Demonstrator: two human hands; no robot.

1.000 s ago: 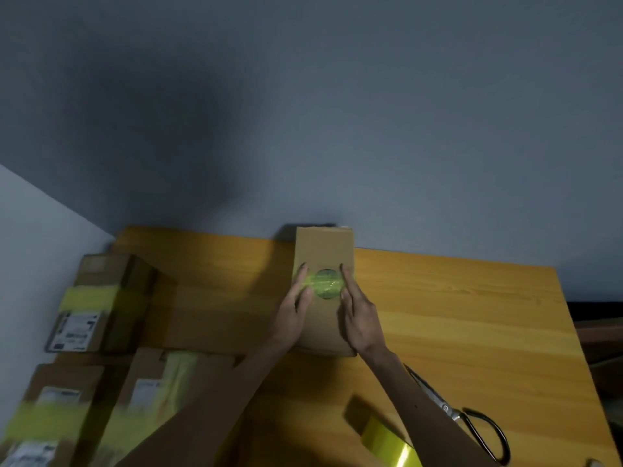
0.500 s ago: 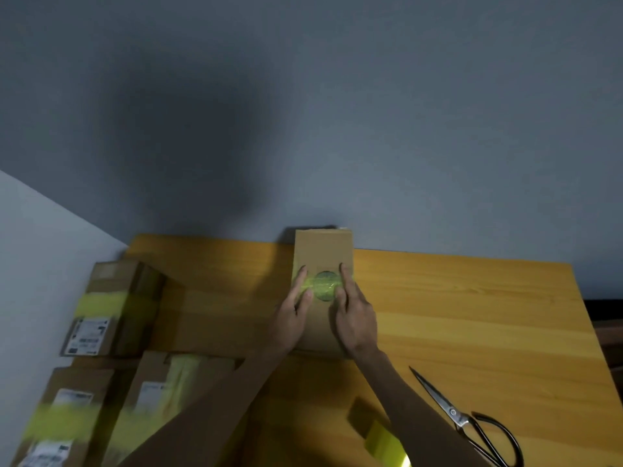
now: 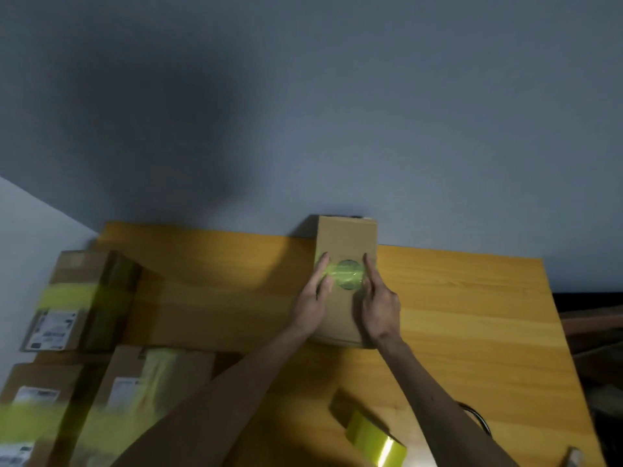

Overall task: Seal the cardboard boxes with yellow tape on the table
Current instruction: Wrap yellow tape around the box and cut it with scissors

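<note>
A narrow cardboard box lies on the wooden table, its far end at the wall. A strip of yellow tape crosses its top over a round mark. My left hand rests flat on the box's left edge, fingertips on the tape's left end. On the right side, my right hand presses with its fingers on the tape's right end. Neither hand grips anything. The yellow tape roll lies near the table's front edge, between my forearms.
Three taped boxes with white labels sit at the left: one at the back and two in front. Black scissor handles peek out behind my right forearm. A grey wall stands behind the table.
The view has shifted, so the box and hands sit further right in frame. Both hands stay on the tape ends; the right hand has spread slightly. The scissors are now mostly hidden by my forearm.
</note>
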